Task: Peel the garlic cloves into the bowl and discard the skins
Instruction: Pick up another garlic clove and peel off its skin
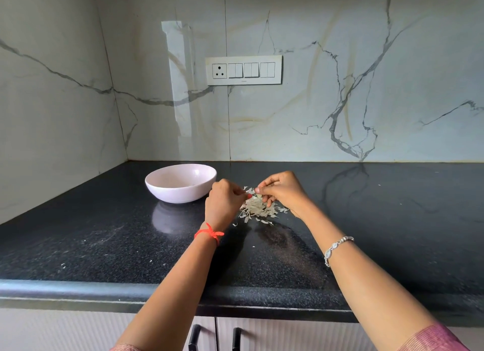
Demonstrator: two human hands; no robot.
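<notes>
While both hands meet above the black speckled counter [104,240], the left hand [222,196] and the right hand [282,191] each curl their fingers, and each grip pinches the same small pale piece of garlic [254,191] from its own side. Whether that piece is a clove or only skin is too small to tell. Directly beneath the fingertips, a loose heap of papery garlic skins [256,208] lies on the counter, with a few stray flakes scattered just around it. A pale round bowl [178,193] stands on the counter just left of the left hand, close to it; its near wall hides the bottom, so what it holds cannot be seen. A red thread [209,233] is tied round the left wrist, and a silver bracelet [337,246] sits on the right forearm. On the marble-patterned wall behind, a white switch panel [243,70] with a socket is mounted. Two black cabinet handles [193,336] show below the counter's front edge.
</notes>
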